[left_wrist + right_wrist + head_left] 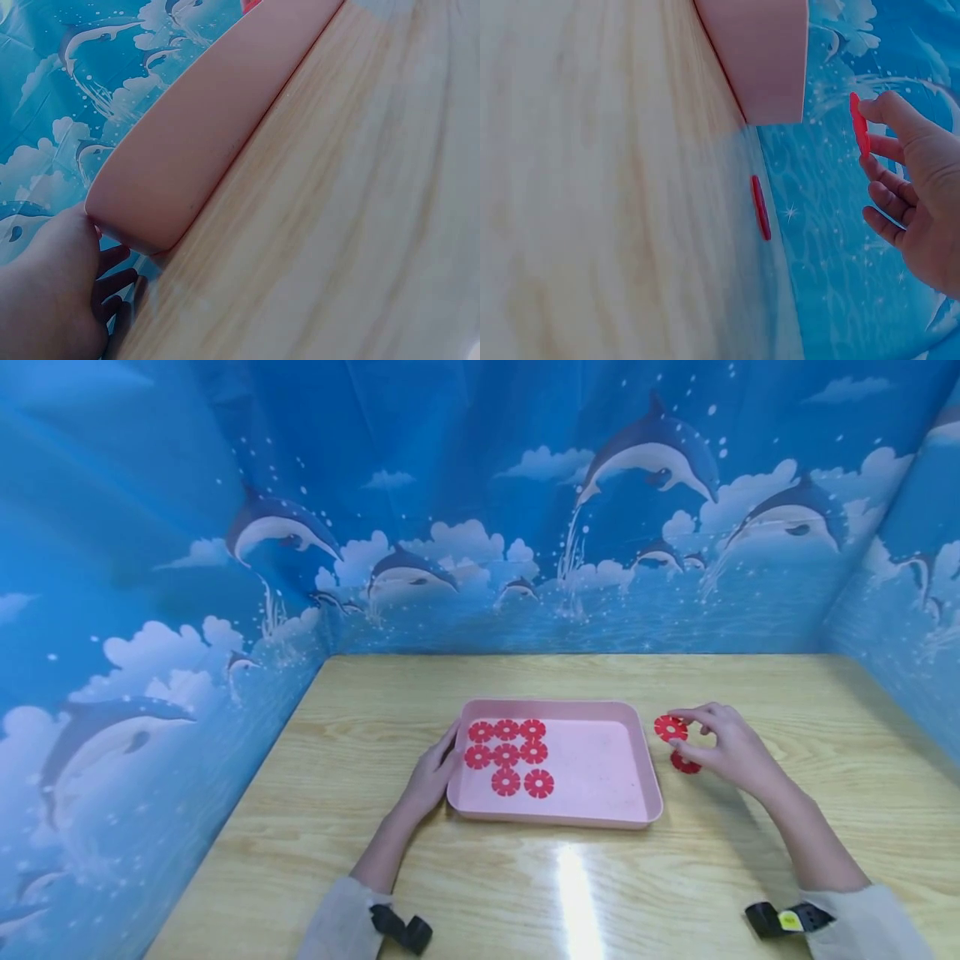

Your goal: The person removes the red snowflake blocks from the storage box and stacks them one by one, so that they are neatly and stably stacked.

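Observation:
A pink tray [600, 768] lies on the table, with several red notched plastic discs [506, 755] flat in its left half. My left hand [431, 777] rests against the outside of the tray's left wall; in the left wrist view its thumb touches the tray's corner [150, 165], and the fingers lie loosely bent beside it. Right of the tray, my right hand [720, 747] pinches a red notched disc [670, 727] between thumb and fingers, raised above the table. Below it, another red disc [686, 763] lies on the table, partly covered by the hand in the head view.
The wooden table [360, 710] reaches back to a blue curtain [465, 468] printed with dolphins and clouds. A bright light reflection shows on the tabletop in front of the tray. Black straps with small devices [787, 920] sit at both wrists.

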Tool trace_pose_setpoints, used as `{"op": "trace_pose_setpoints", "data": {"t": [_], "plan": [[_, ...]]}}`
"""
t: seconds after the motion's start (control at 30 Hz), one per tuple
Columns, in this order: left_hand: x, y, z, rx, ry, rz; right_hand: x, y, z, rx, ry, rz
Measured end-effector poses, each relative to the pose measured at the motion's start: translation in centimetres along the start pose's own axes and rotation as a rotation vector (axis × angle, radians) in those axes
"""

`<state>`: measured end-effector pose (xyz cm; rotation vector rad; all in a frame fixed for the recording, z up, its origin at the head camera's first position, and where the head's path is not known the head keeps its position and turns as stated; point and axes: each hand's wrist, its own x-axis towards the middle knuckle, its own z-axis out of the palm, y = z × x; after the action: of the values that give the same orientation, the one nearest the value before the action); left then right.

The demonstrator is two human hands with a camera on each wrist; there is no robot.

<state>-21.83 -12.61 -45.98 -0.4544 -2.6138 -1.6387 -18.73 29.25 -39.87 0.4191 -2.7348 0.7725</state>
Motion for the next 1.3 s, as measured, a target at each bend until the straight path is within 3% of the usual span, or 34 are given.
{"op": "trace_pose_setpoints", "data": {"t": [0.17,0.47,0.73,1.3], "plan": [[0.1,-0.1,0.1,0.017,0.003,-0.02,-0.9,1.4,-0.1,0.029,0.02,-0.006],[0.1,-0.1,0.1,0.027,0.003,-0.028,-2.1,3.7,0.8,0.052,-0.023,0.028],[0.1,-0.1,0.0,0.027,0.001,-0.026,-2.6,5.2,1.6,0.068,-0.017,-0.028],[0.2,-0.2,0.1,0.028,0.0,-0.027,-2.9,6.1,2.2,0.085,-0.036,-0.069]]}}
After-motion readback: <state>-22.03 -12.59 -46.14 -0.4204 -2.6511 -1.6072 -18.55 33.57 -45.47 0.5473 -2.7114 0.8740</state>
